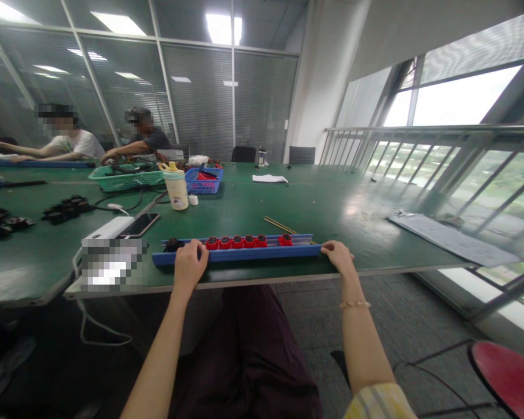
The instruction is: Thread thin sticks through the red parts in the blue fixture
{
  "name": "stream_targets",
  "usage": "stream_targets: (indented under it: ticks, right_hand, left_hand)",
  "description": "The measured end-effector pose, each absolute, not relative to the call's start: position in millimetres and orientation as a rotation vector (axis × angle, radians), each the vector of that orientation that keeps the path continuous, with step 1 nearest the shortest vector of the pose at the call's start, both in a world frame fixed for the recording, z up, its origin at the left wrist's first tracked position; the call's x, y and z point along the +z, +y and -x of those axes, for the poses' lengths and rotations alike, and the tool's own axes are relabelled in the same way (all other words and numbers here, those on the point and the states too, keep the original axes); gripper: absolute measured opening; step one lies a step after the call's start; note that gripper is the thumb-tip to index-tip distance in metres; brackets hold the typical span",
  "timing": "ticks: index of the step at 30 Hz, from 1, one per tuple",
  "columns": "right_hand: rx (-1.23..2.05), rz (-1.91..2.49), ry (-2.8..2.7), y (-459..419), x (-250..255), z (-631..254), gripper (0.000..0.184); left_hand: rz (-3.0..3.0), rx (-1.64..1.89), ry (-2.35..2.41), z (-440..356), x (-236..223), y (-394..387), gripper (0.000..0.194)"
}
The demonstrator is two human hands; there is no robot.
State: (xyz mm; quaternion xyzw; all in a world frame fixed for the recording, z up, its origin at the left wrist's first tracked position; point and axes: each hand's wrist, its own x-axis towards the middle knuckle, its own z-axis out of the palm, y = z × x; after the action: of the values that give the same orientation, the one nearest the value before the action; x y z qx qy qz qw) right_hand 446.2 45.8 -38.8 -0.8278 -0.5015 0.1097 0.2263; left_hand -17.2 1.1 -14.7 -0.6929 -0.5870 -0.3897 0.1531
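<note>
A long blue channel-shaped rail [240, 254] lies lengthwise near the table's front edge. Inside it stand several red square parts with dark tops [237, 241] in a close row. One more red part [285, 240] sits apart from them, further right. Dark pieces [173, 244] lie at the rail's left end. My left hand [191, 262] is closed over the rail's front wall, left of the red row; its fingertips are partly hidden. With bent fingers, my right hand [338, 255] pinches the rail's right end.
Thin brass-coloured rods [279, 224] lie behind the rail. To the left are a phone [140, 226], a cream bottle [175, 189], a green basket [128, 179] and a blue basket [205, 181]. A clipboard [452, 237] rests at right. Two people sit at the far left.
</note>
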Motion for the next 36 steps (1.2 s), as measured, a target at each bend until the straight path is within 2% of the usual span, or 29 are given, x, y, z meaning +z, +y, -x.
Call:
stream_targets:
  ticks: [6,11,26,36]
  right_hand:
    - [0.232,2.402,-1.441,45.7,-32.1,-436.0,0.018]
    - [0.064,2.481,-1.459,39.6,-30.8,-418.7,0.025]
    - [-0.076,2.567,-1.502,34.7,-28.9,-403.0,0.035]
    - [0.026,2.583,-1.347,20.3,-11.3,-422.0,0.035]
  left_hand:
    - [1.994,-1.100,-1.687,17.8,-15.9,2.4,0.017]
    - [1.990,-1.102,-1.700,17.9,-16.1,2.5,0.017]
    - [2.001,-1.109,-1.691,17.7,-15.7,1.2,0.017]
    - [1.983,-1.084,-1.681,18.5,-17.5,3.3,0.016]
